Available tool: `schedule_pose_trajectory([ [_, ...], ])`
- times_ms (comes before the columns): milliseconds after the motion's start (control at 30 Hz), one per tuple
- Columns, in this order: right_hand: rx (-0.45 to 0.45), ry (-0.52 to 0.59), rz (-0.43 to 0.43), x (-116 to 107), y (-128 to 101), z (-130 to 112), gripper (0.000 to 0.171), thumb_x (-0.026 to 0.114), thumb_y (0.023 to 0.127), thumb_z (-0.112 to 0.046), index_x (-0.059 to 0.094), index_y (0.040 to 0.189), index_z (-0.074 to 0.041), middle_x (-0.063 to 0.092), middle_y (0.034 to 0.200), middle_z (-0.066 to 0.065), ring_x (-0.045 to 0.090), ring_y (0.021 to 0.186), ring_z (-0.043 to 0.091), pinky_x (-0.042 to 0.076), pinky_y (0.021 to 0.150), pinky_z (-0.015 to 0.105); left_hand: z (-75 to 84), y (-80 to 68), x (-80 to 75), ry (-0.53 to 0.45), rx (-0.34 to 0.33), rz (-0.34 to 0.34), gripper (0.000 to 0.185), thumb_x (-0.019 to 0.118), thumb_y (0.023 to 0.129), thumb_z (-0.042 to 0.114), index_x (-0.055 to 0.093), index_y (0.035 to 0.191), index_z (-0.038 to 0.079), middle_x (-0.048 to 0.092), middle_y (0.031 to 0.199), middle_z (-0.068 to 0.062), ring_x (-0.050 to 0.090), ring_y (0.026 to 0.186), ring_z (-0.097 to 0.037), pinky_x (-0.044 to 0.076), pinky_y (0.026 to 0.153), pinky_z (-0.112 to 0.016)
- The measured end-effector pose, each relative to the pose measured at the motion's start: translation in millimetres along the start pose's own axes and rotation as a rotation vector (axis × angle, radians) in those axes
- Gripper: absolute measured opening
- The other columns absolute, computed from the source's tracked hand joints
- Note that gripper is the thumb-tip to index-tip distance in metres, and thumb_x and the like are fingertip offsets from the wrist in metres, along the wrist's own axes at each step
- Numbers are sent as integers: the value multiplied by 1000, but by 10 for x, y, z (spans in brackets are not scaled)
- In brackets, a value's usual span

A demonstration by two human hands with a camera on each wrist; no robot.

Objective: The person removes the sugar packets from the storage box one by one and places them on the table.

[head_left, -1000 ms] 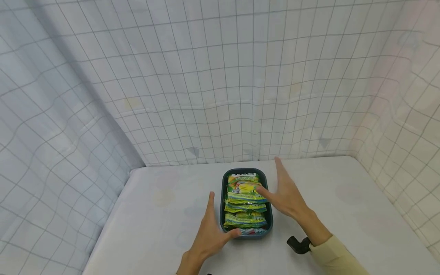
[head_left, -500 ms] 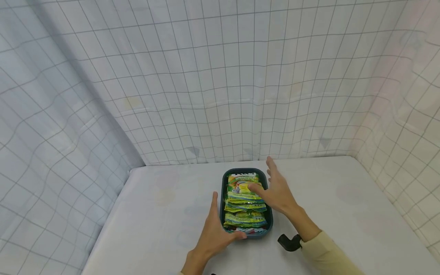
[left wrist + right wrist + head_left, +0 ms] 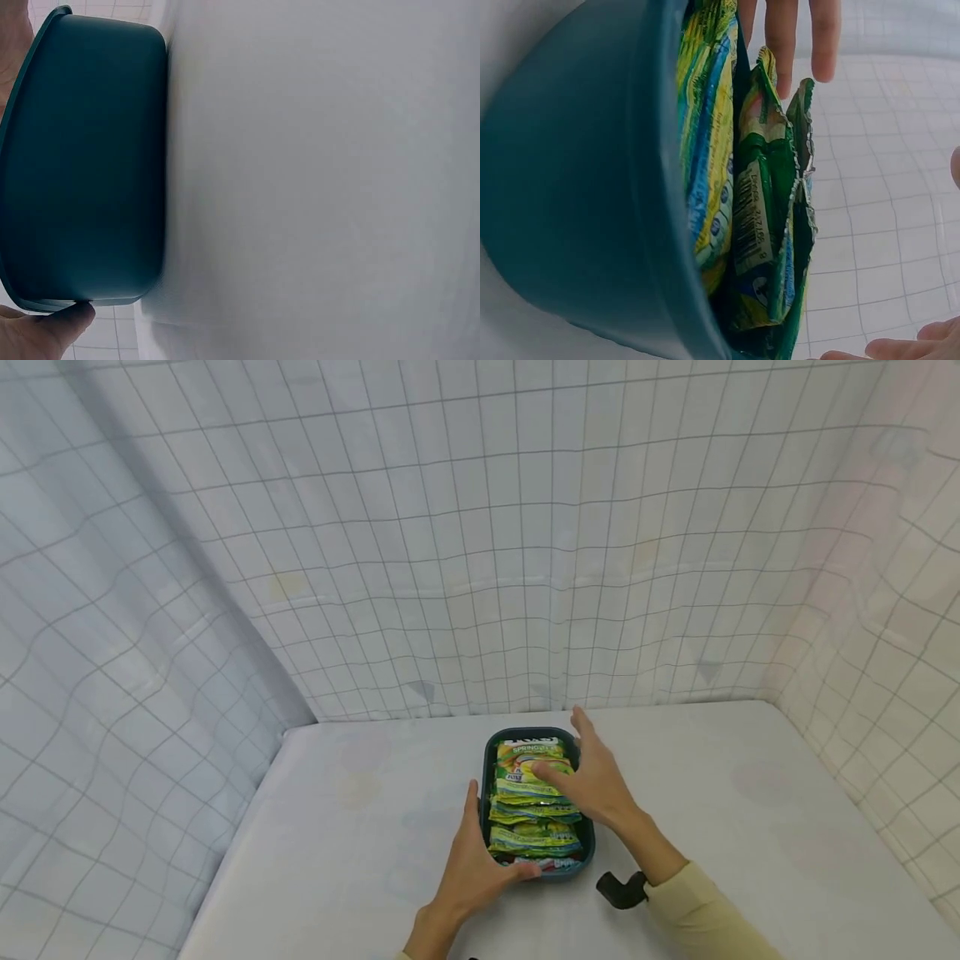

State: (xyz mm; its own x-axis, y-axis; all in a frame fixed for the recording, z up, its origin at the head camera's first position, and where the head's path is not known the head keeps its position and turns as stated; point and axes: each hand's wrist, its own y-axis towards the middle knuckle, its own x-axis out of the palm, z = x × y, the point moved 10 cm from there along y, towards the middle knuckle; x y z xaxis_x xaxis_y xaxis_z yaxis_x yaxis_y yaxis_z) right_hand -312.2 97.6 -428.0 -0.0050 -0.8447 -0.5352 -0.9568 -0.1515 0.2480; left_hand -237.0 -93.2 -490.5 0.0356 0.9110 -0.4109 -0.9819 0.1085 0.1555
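A dark teal plastic tub (image 3: 558, 875) stands upright on the white table, filled with several green and yellow snack packets (image 3: 528, 781), the top one printed in white letters. My left hand (image 3: 468, 881) is at its near left corner, fingers straight along the left side and thumb across the near rim. In the left wrist view a fingertip touches the end of the tub (image 3: 90, 157). Over the right rim hovers my right hand (image 3: 596, 785), thumb spread above the packets. The right wrist view shows packets (image 3: 757, 217) standing up past the rim, with fingers (image 3: 781, 41) behind them.
A black elbow-shaped piece (image 3: 621, 891) sits at the right wrist beside the cream sleeve (image 3: 701, 906). White cloth with a grid pattern (image 3: 517, 568) hangs behind the table (image 3: 360, 835) and on both sides.
My right hand has moved left and slightly down over the packets. My left hand has shifted a little right, closer against the tub's corner. The tub and packets stay nearly still.
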Motion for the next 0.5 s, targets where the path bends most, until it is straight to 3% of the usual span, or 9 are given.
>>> schedule_pose_trajectory([
  [200,51,-19,-38,107,0,61,113,76,86,-56,9,165,-12,22,166,16,39,141,44,40,105,65,-46,-2,19,-32,-9,3,139,95,69,44,1,165,12,26,164,-18,34,146,-33,36,111,-59],
  [500,71,-79,-93,224,-7,96,110,75,89,-51,7,164,-5,22,165,22,26,149,43,29,112,65,-86,10,73,-65,-18,-39,139,94,70,47,0,165,12,25,164,-15,37,144,-29,37,111,-55],
])
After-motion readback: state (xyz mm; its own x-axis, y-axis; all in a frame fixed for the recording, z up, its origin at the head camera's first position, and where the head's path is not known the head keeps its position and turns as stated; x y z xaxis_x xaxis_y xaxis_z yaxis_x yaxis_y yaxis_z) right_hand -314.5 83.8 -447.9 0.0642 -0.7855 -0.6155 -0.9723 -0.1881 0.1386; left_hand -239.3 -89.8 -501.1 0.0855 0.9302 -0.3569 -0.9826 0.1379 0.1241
